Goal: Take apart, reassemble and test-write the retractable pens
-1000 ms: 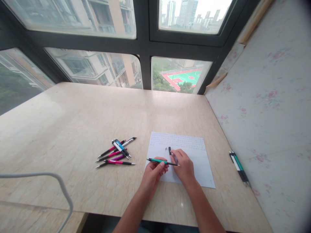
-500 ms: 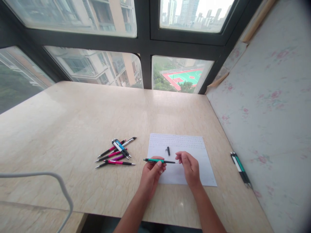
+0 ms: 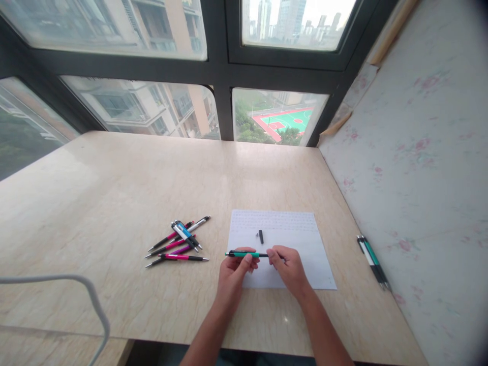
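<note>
My left hand (image 3: 234, 277) holds the green barrel of a ballpoint pen (image 3: 244, 254) level above a sheet of paper (image 3: 324, 277). A thin dark refill (image 3: 263, 255) sticks out of the barrel's right end. The fingertips of my right hand (image 3: 287, 267) pinch the refill's free end, hiding its tip. Behind the hands, a black pen grip (image 3: 261, 237) lies on the paper, with a tiny piece (image 3: 256, 235), likely the metal tip, beside it.
To the left lies a loose pile of pens (image 3: 179, 241), pink, purple, blue and white. Two pens (image 3: 373, 262) rest along the floral wall (image 3: 427, 203) at right. A grey cable (image 3: 91, 290) arches at lower left. Windows (image 3: 282, 117) edge the marble-look surface (image 3: 133, 188) at the back.
My right hand has moved left and its fingers have closed on the end of the refill, where a gap showed before. The view has shifted slightly.
</note>
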Available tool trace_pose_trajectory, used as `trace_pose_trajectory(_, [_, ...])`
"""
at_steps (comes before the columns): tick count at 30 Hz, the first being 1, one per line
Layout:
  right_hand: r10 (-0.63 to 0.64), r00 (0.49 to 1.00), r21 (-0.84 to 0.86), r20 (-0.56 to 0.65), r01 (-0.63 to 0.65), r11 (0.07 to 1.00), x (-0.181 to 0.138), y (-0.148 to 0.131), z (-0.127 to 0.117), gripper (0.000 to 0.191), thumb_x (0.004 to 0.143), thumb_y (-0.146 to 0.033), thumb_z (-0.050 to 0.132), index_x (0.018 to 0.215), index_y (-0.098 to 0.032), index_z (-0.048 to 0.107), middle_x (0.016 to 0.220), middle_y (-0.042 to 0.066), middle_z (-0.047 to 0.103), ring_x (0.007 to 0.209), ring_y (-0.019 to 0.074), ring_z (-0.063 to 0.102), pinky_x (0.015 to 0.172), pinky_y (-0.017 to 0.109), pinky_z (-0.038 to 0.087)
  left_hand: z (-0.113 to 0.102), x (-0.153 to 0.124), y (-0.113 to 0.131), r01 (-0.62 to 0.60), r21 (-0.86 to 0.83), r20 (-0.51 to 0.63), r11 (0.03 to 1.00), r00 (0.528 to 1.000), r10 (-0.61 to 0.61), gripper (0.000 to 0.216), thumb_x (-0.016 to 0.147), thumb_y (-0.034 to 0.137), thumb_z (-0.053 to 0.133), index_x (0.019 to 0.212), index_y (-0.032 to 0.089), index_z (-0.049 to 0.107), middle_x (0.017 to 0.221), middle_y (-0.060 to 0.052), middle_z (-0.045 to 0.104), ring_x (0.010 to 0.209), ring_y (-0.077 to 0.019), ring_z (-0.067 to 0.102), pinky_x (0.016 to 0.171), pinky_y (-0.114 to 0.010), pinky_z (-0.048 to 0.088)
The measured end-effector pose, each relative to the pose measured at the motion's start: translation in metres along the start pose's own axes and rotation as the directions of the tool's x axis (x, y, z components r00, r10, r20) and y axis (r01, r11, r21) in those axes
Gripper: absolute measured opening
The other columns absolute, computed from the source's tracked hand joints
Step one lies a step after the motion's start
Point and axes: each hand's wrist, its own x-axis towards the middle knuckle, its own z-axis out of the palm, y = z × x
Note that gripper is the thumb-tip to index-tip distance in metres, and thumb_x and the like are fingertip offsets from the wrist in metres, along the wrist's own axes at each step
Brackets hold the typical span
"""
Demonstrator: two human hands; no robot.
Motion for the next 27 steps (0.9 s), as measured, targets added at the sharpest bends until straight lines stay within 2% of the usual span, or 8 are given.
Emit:
trace_pose_trajectory(5, [-0.087,0.996,0.02,-0.004,0.087,0.996,0.0004,-0.0009,-0.0022,0.037,0.094,-0.037,0.052,0.063,-0.019,0.06,0.057,-0.001,0.055,0.055,0.0125,0.049,0.056,0.025,0.037,-0.0001,-0.0006,0.0001,0.022,-0.024,0.0,0.999,1.0,-0.022,0.026,0.077,0.035,0.074,0.09,0.013,0.072,0.074,-0.008,0.072,0.067,-0.0152,0.061,0.063,-0.026,0.045])
trace_pose_trajectory(13, [-0.216,0.975,-0.03,-0.056,0.215,0.976,-0.0014,-0.0018,-0.0012,0.028,0.093,-0.027,0.055,0.067,-0.019,0.059,0.061,-0.001,0.051,0.058,0.0129,0.046,0.055,0.026,0.036,0.0005,-0.0007,0.0017,0.064,-0.09,0.013,0.994,0.998,-0.063,0.024,0.076,0.031,0.075,0.089,0.012,0.072,0.071,-0.007,0.072,0.064,-0.0135,0.061,0.062,-0.024,0.046])
trace_pose_trajectory(17, [-0.26,0.964,-0.045,-0.058,0.258,0.965,-0.0041,-0.0062,0.0032,0.014,0.09,-0.024,0.059,0.077,-0.02,0.06,0.07,0.0,0.055,0.064,0.0141,0.049,0.059,0.026,0.041,-0.0011,0.0022,-0.0009,0.076,-0.128,-0.042,0.989,0.996,-0.082,0.025,0.076,0.035,0.074,0.085,0.012,0.072,0.067,-0.006,0.07,0.059,-0.0116,0.059,0.059,-0.023,0.045])
trace_pose_trajectory(20, [-0.239,0.97,-0.013,-0.047,0.239,0.971,-0.0064,-0.006,0.0055,0.001,0.089,-0.022,0.06,0.089,-0.021,0.06,0.077,0.001,0.059,0.068,0.0147,0.053,0.061,0.026,0.044,-0.0015,0.0029,-0.0016,0.058,-0.128,-0.066,0.99,0.996,-0.067,0.026,0.075,0.036,0.076,0.084,0.011,0.071,0.066,-0.005,0.069,0.059,-0.0116,0.058,0.058,-0.023,0.044])
trace_pose_trajectory(22, [-0.195,0.98,0.024,-0.034,0.196,0.98,-0.0069,-0.004,0.0057,0.014,0.087,-0.024,0.061,0.101,-0.021,0.059,0.084,0.003,0.063,0.072,0.0157,0.057,0.062,0.026,0.046,-0.0008,0.0024,-0.0009,0.052,-0.13,-0.067,0.99,0.996,-0.061,0.026,0.074,0.035,0.076,0.085,0.011,0.071,0.067,-0.005,0.069,0.06,-0.012,0.058,0.059,-0.023,0.044])
trace_pose_trajectory(23, [-0.172,0.985,0.042,-0.024,0.173,0.984,-0.0066,-0.003,0.0054,0.014,0.088,-0.026,0.06,0.101,-0.02,0.059,0.085,0.004,0.064,0.072,0.016,0.058,0.062,0.027,0.046,-0.0001,0.0021,-0.0005,0.053,-0.131,-0.064,0.99,0.996,-0.062,0.026,0.074,0.034,0.076,0.086,0.011,0.072,0.068,-0.006,0.069,0.061,-0.0122,0.059,0.06,-0.023,0.045])
trace_pose_trajectory(24, [-0.15,0.989,0.057,-0.017,0.15,0.987,-0.0061,-0.0023,0.0048,0.01,0.091,-0.027,0.056,0.096,-0.02,0.06,0.081,0.003,0.065,0.071,0.0158,0.058,0.061,0.027,0.046,0.0005,0.0018,-0.0001,0.056,-0.13,-0.059,0.99,0.996,-0.065,0.026,0.074,0.034,0.076,0.086,0.011,0.072,0.069,-0.006,0.07,0.062,-0.0124,0.059,0.061,-0.023,0.045])
trace_pose_trajectory(27, [-0.099,0.995,0.069,-0.011,0.1,0.993,-0.0038,-0.0028,0.0025,0.031,0.097,-0.027,0.045,0.07,-0.02,0.059,0.064,0.001,0.06,0.06,0.0139,0.056,0.059,0.026,0.044,0.0016,0.0019,0.0002,0.073,-0.118,-0.039,0.99,0.996,-0.078,0.026,0.075,0.033,0.076,0.088,0.011,0.072,0.07,-0.007,0.07,0.063,-0.0128,0.059,0.062,-0.024,0.045])
